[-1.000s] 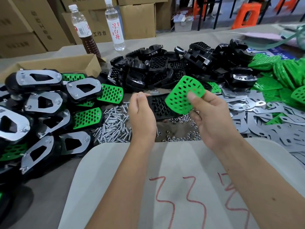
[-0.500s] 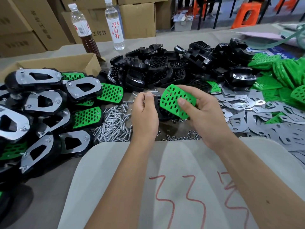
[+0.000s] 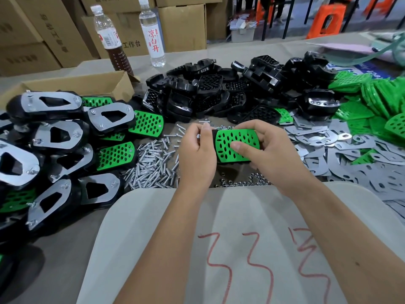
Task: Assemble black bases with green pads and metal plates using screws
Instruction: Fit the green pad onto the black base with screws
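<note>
Above the near edge of the surface (image 3: 65, 249), green pad (image 3: 237, 145) now seated flat on black base (image 3: 213, 137), no longer raised apart as a second ago. Left hand (image 3: 197, 154) pinching base edge; right hand (image 3: 265, 150) gripping, thumb pressing pad. Pad fitting judged done. Screws (image 3: 151, 163) beside; metal plates (image 3: 341, 154) right; loose bases (image 3: 219, 93) beyond.

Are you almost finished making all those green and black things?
Not yet. A stack of finished pieces sits left. Both hands, left hand and right hand, press a green pad onto a base. Many black bases, metal plates and screws wait.
</note>
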{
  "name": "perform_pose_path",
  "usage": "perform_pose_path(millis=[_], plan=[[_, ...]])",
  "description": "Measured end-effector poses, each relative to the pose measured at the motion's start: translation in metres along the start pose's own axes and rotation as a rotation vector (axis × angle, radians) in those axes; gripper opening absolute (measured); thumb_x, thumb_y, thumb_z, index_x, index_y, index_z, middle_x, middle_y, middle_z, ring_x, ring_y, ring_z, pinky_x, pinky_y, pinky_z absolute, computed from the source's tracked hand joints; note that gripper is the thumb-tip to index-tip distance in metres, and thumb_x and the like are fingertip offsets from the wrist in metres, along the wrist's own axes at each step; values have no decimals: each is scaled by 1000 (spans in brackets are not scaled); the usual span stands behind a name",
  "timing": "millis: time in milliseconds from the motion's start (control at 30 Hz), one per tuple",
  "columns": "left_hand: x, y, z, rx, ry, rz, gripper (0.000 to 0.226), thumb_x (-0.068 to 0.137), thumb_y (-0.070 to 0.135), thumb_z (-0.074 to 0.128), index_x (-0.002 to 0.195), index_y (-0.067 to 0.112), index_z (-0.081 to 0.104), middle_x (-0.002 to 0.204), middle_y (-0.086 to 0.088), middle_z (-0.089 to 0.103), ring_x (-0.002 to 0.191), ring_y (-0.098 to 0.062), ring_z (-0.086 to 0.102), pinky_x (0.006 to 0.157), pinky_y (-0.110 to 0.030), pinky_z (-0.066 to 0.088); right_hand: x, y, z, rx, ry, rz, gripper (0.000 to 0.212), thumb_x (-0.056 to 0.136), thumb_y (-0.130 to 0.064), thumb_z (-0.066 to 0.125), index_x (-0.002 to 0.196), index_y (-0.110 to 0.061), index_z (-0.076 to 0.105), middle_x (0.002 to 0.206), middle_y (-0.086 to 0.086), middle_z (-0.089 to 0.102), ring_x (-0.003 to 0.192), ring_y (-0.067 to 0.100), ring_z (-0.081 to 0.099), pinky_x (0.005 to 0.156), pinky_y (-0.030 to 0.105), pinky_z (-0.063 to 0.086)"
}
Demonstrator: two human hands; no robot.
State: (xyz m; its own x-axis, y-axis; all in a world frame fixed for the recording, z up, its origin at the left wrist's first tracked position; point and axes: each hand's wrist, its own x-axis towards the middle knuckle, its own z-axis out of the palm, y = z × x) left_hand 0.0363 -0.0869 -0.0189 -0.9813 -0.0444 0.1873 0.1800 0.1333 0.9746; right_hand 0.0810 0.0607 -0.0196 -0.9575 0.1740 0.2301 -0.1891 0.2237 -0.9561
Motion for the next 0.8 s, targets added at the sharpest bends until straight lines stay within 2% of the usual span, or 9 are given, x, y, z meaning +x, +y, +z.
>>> perform_pose_path(millis=[100,200,300,367,433,500,600,700,800], plan=[[0,-1,0,-10,1,-7,44,98,49,44,91,9,62,83,-13,66,73,-21,59,78,-60,55,1,2,0,-2,0,3,22,93,-17,78,110,-25,67,83,3,76,53,9,56,49,23,47],[1,-3,0,5,3,20,47,97,49,45,91,7,64,87,-19,67,76,-33,60,80,-62,53,1,3,0,14,74,50,31,90,-19,81,110,-22,56,84,1,78,51,10,59,47,24,48],[1,-5,0,26,16,35,48,97,50,45,90,6,64,82,-18,66,70,-20,56,75,-59,54,1,4,3,-32,112,57,32,87,-21,84,105,-20,58,84,-2,77,54,9,65,49,24,50],[1,-7,0,32,19,36,48,96,50,46,89,6,64,73,-13,62,66,-16,53,71,-55,52,1,4,6,-70,146,60,33,85,-23,86,104,-21,59,84,-4,77,65,9,71,52,25,52],[1,-8,-1,16,10,24,47,96,49,47,89,6,64,71,-7,59,66,-16,51,70,-53,52,0,4,8,-96,184,61,35,83,-25,87,104,-23,59,84,-7,77,72,10,74,54,25,52],[0,-8,-2,-30,-19,-24,43,94,48,50,94,8,68,80,-10,68,72,-21,61,72,-50,55,0,5,10,-114,221,55,36,81,-24,88,103,-23,59,82,-7,76,72,8,72,56,24,53],[-2,-8,-4,-109,-85,-74,27,84,38,67,101,18,71,89,3,76,78,-10,71,71,-32,60,0,4,12,-154,259,46,38,80,-23,89,103,-22,57,79,-6,73,70,2,69,59,17,51],[-4,-11,-7,-93,-162,-100,42,72,23,85,110,22,68,106,-9,76,97,-23,74,84,-38,63,2,2,11,-195,231,47,38,82,-23,88,103,-21,56,80,-5,72,68,4,65,60,21,52],[-3,-11,-9,-139,-160,-116,41,79,2,87,111,20,66,109,-16,74,101,-31,73,85,-42,64,0,2,8,-183,198,32,38,81,-26,89,101,-23,57,78,-3,73,66,15,66,61,35,57]])
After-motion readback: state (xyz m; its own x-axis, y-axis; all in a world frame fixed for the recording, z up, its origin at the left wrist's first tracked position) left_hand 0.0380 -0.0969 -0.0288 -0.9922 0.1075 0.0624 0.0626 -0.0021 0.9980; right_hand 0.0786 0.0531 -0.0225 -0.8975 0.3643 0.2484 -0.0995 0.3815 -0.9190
